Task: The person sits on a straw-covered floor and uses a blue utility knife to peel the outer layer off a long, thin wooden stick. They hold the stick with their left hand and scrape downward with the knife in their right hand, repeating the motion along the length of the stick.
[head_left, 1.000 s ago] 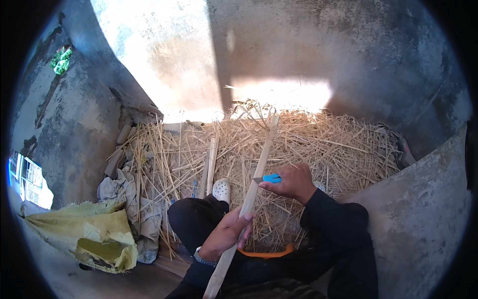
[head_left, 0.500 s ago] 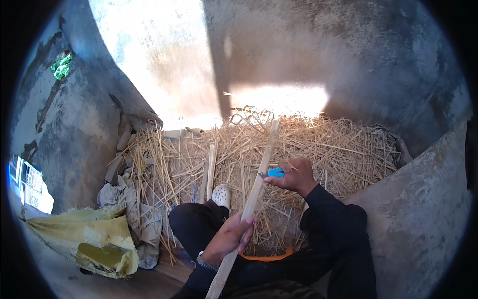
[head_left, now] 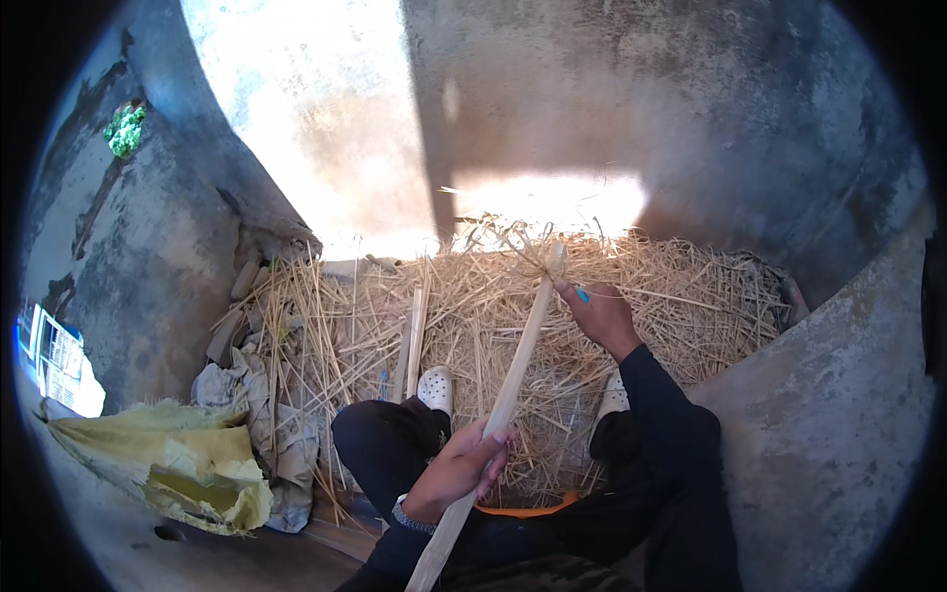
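A long pale wooden strip (head_left: 518,370) runs slantwise from the lower edge up and away from me. My left hand (head_left: 462,468) is wrapped round its lower part. Near the strip's far end, my right hand (head_left: 604,320) is closed on a blue utility knife (head_left: 583,295). Only a little of the blue handle shows; the fingers hide the rest, and the blade cannot be made out. Thin curled shavings (head_left: 530,255) stick out by the strip's far end, close to the right fingertips.
Loose shavings (head_left: 681,286) cover the floor ahead, around my shoes (head_left: 435,387). Two more strips (head_left: 411,340) lean on the left. A torn yellowish sack (head_left: 182,459) and crumpled grey cloth (head_left: 286,493) lie farther left. Concrete walls (head_left: 631,99) enclose the spot, and something orange (head_left: 538,510) sits below me.
My right hand and the knife have slid away from me along the strip, from its middle to its far end. Shavings now bunch there. My left hand stays nearly in place.
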`<state>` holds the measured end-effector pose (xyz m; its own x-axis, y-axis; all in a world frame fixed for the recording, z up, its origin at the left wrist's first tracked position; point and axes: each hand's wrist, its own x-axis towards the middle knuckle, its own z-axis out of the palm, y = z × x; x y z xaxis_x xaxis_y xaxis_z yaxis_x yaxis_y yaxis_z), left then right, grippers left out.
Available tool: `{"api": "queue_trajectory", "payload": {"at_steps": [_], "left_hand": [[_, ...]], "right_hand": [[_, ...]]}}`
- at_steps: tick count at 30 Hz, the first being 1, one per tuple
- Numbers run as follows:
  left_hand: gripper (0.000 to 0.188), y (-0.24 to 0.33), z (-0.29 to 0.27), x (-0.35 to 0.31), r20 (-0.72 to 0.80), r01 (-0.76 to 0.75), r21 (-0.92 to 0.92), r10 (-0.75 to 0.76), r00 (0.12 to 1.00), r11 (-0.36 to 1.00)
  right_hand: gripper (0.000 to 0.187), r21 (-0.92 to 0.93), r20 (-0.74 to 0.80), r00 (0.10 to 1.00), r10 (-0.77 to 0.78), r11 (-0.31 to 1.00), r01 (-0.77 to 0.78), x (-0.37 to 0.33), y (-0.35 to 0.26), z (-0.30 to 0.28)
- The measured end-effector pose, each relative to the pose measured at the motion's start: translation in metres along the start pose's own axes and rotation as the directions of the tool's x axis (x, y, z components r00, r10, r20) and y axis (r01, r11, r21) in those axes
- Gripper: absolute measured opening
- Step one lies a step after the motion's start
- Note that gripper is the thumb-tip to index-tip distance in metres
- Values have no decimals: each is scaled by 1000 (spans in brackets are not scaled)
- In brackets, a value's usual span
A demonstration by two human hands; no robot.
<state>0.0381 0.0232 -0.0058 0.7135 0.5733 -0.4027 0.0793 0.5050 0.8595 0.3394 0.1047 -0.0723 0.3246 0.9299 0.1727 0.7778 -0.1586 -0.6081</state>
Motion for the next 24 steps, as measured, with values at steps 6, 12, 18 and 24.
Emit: {"api": "queue_trajectory", "payload": {"at_steps": [6,12,18,24], "left_hand": [[24,1,-9,-1,1,22,-86,-22,1000,996],[24,4,-10,5,134,72,-475,-8,991,877],[24,0,-1,1,136,67,-368,-17,991,928],[23,11,-10,1,8,-32,-130,33,999,991]], "right_hand": [[71,20,181,948,-263,964,263,-57,-51,-8],[74,-31,78,897,-435,898,438,-75,-61,-2],[71,-110,21,961,-274,955,275,-43,-34,-12],[70,-44,71,897,-437,897,440,-71,-62,3]]}}
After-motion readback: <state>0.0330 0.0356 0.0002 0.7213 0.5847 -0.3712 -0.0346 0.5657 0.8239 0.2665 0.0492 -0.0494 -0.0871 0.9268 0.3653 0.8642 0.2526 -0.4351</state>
